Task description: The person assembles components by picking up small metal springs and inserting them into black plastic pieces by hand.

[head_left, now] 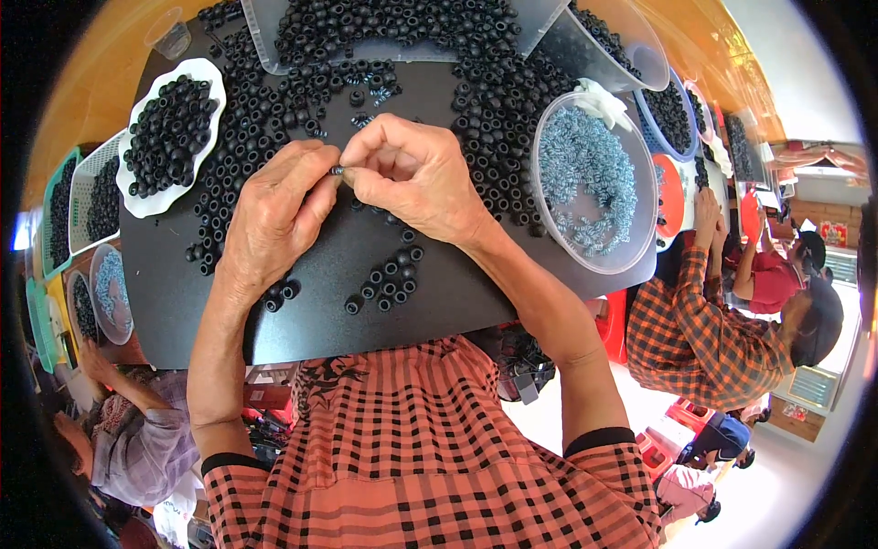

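My checked top (412, 430) sits nearest; beyond it, my left grip (274, 215) and right grip (416, 178) pinch one small dark piece (337, 170) between them. Should either slacken, it could drop among black rings (386, 288) just this side, on the bench (457, 293).

The left hand (273, 212) held its fingertips (324, 160) pinched, left forearm (222, 361) below it, while the right hand (419, 178), just beside it, pinched likewise, right forearm (535, 297) slanting to its lower right.
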`<state>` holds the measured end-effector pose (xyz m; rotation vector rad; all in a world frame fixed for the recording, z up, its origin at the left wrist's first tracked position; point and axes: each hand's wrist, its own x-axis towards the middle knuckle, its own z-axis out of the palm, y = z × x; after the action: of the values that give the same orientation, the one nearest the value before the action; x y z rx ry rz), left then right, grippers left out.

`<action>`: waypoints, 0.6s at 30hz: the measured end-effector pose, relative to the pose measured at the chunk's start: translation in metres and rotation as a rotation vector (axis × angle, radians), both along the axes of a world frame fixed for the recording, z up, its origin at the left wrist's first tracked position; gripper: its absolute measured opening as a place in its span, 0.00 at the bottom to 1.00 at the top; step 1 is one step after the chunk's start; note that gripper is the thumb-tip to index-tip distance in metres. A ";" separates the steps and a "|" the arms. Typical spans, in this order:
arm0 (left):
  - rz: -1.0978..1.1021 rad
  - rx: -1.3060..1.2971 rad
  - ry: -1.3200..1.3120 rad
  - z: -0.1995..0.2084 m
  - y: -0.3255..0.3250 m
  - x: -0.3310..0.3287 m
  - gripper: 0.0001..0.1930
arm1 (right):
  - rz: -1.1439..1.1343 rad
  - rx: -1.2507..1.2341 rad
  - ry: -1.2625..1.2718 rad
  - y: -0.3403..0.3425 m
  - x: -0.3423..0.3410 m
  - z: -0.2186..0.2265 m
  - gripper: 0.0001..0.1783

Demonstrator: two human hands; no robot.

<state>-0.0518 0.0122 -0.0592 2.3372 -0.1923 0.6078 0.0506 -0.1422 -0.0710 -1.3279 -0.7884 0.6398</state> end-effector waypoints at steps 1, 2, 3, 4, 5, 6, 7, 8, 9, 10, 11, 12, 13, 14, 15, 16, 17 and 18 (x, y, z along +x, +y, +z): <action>-0.002 -0.005 0.004 0.000 0.000 0.000 0.12 | -0.003 -0.001 0.004 0.000 0.000 0.000 0.05; -0.001 -0.005 0.004 0.000 0.000 0.000 0.12 | -0.002 -0.001 0.004 0.001 0.000 -0.001 0.05; -0.005 0.002 0.001 0.000 0.001 0.000 0.12 | -0.012 0.000 -0.009 0.001 0.000 -0.002 0.05; -0.009 0.008 -0.002 0.000 0.001 0.000 0.12 | -0.022 0.001 -0.023 0.001 0.000 -0.002 0.05; -0.010 0.007 -0.003 0.000 0.001 0.000 0.12 | -0.022 0.001 -0.023 0.000 0.000 -0.001 0.05; -0.012 0.011 -0.005 0.001 0.001 0.000 0.12 | -0.019 -0.021 -0.004 0.000 0.001 0.002 0.05; -0.014 0.016 -0.007 0.001 0.002 0.000 0.12 | -0.016 -0.043 0.016 0.000 0.001 0.004 0.05; -0.014 0.015 -0.006 0.001 0.002 -0.001 0.12 | -0.015 -0.044 0.016 0.000 0.001 0.003 0.05; -0.010 0.018 -0.003 0.002 0.001 -0.001 0.12 | -0.005 -0.034 0.037 -0.001 0.002 0.002 0.04; -0.006 0.021 0.000 0.003 0.001 -0.001 0.12 | 0.005 -0.024 0.058 -0.001 0.002 0.001 0.04; -0.005 0.020 -0.001 0.003 0.002 -0.001 0.12 | 0.006 -0.025 0.057 0.000 0.003 0.002 0.04; -0.011 0.047 -0.017 0.003 0.002 -0.001 0.13 | 0.003 -0.046 0.049 0.000 0.003 0.002 0.04; -0.017 0.074 -0.032 0.003 0.003 -0.001 0.13 | 0.000 -0.066 0.041 0.000 0.004 0.003 0.04; -0.017 0.075 -0.032 0.003 0.002 -0.001 0.13 | 0.000 -0.066 0.041 0.000 0.004 0.002 0.04; -0.014 0.067 -0.025 0.003 0.003 -0.001 0.13 | -0.002 -0.049 0.042 0.000 0.004 0.002 0.03; -0.012 0.059 -0.018 0.003 0.003 -0.001 0.13 | -0.004 -0.032 0.043 0.000 0.004 0.002 0.03; -0.012 0.058 -0.019 0.004 0.003 -0.001 0.13 | -0.004 -0.033 0.042 0.000 0.004 0.002 0.03; -0.019 0.056 -0.026 0.005 0.003 -0.001 0.13 | 0.007 -0.040 0.040 -0.001 0.004 0.004 0.03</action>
<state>-0.0527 0.0150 -0.0544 2.3797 -0.2458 0.6315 0.0544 -0.1429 -0.0674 -1.3452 -0.7511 0.6887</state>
